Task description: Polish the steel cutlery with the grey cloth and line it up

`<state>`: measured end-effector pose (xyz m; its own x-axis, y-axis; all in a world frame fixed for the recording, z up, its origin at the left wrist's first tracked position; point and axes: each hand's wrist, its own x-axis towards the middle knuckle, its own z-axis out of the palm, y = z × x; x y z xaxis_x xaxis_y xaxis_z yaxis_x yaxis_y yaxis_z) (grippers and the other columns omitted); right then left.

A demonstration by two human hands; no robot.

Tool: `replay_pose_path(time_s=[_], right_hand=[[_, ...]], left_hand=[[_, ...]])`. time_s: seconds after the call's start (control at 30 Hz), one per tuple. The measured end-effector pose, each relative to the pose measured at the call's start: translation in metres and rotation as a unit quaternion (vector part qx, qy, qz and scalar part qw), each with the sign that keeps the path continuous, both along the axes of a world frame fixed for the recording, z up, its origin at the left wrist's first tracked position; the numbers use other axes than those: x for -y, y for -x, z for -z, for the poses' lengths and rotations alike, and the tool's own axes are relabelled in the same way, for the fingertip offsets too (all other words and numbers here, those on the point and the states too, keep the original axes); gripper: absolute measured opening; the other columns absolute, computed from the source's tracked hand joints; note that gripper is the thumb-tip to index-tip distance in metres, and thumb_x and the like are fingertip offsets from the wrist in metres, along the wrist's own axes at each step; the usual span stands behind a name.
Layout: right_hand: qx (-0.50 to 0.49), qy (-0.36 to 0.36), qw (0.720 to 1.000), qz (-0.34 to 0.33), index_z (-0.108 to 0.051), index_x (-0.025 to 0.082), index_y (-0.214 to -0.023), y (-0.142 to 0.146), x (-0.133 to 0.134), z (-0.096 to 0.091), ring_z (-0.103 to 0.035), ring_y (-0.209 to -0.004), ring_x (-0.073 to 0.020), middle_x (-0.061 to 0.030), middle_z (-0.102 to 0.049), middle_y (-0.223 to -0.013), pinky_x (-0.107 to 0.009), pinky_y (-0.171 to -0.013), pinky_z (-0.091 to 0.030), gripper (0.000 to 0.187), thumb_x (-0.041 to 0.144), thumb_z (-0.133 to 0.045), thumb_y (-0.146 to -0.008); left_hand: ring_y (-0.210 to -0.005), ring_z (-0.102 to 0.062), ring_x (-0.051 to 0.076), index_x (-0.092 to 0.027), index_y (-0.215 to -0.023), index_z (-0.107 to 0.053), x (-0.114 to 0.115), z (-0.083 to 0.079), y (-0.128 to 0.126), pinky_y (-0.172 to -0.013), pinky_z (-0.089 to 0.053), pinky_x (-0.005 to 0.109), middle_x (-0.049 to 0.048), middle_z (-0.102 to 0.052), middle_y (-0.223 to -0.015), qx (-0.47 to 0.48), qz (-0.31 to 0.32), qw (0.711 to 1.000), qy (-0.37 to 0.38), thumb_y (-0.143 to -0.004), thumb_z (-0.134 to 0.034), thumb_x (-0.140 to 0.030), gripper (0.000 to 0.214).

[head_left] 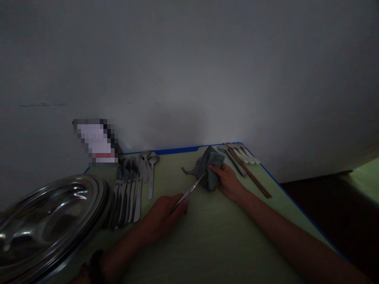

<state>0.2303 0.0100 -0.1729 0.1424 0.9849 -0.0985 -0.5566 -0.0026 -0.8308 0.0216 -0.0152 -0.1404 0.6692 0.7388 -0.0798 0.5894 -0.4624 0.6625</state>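
My left hand (167, 216), in the middle of the table, is closed around the handle of a silver piece of cutlery (192, 190). Its far end goes into a grey-green cloth (215, 167), so I cannot see which kind it is. My right hand (229, 182) grips this cloth, thumb on top, pressing it around the cutlery's end. A dark patterned fold of the cloth hangs out to the left. Left of my left hand lies a row of table knives (128, 197), with a few spoons (151, 177) beside them.
Shiny oval metal platters (53, 217) are stacked at the left. Behind them a blurred-out, phone-like device (96, 142) leans by the wall. Right of the cloth lie wooden chopsticks (251, 174), silver-handled cutlery (237, 163) and several white-handled pieces (241, 154). The pale green table (213, 236) has a blue edge.
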Motion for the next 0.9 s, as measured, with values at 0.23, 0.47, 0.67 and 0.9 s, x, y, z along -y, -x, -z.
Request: replay_pose_path(time_s=[0.23, 0.47, 0.67, 0.9], right_hand=[[0.014, -0.009, 1.0, 0.011, -0.06, 0.021, -0.09, -0.003, -0.0005, 0.0018, -0.064, -0.082, -0.0169, 0.0008, -0.069, -0.087, -0.034, -0.082, -0.049, 0.037, 0.016, -0.074, -0.055], [-0.049, 0.004, 0.996, 0.071, -0.062, 0.021, -0.081, 0.0049, -0.0018, 0.0006, -0.063, -0.09, -0.0207, -0.0012, -0.07, -0.082, -0.036, -0.08, -0.051, 0.024, 0.031, -0.071, -0.062], [-0.035, 0.039, 0.992, 0.117, -0.063, 0.022, -0.082, 0.0042, -0.0007, 0.0014, -0.063, -0.092, -0.0206, -0.0028, -0.07, -0.084, -0.034, -0.078, -0.051, 0.027, 0.047, -0.06, -0.072], [0.022, 0.003, 0.997, 0.074, -0.062, 0.019, -0.085, 0.0032, 0.0009, 0.0031, -0.064, -0.084, -0.0182, -0.0019, -0.07, -0.085, -0.033, -0.08, -0.049, 0.027, 0.033, -0.07, -0.064]], left_hand=[[-0.061, -0.054, 0.014, -0.018, -0.076, -0.052, -0.0015, 0.0062, -0.0014, -0.057, -0.039, 0.024, -0.0005, -0.056, -0.066, -0.024, 0.009, 0.999, -0.022, -0.093, -0.027, -0.038, 0.036], [-0.056, -0.051, 0.013, -0.018, -0.071, -0.048, 0.0, 0.0071, 0.0001, -0.054, -0.034, 0.023, -0.002, -0.052, -0.062, -0.062, 0.044, 0.995, -0.062, -0.093, -0.025, -0.039, 0.038], [-0.05, -0.044, 0.01, -0.018, -0.063, -0.044, -0.0029, 0.0041, 0.0022, -0.052, -0.033, 0.021, -0.0051, -0.04, -0.055, -0.029, 0.085, 0.995, -0.047, -0.093, -0.026, -0.04, 0.04], [-0.05, -0.042, 0.011, -0.018, -0.059, -0.051, 0.0012, 0.0005, 0.0067, -0.054, -0.037, 0.021, -0.004, -0.041, -0.05, -0.004, 0.066, 0.997, -0.039, -0.087, -0.033, -0.049, 0.045]])
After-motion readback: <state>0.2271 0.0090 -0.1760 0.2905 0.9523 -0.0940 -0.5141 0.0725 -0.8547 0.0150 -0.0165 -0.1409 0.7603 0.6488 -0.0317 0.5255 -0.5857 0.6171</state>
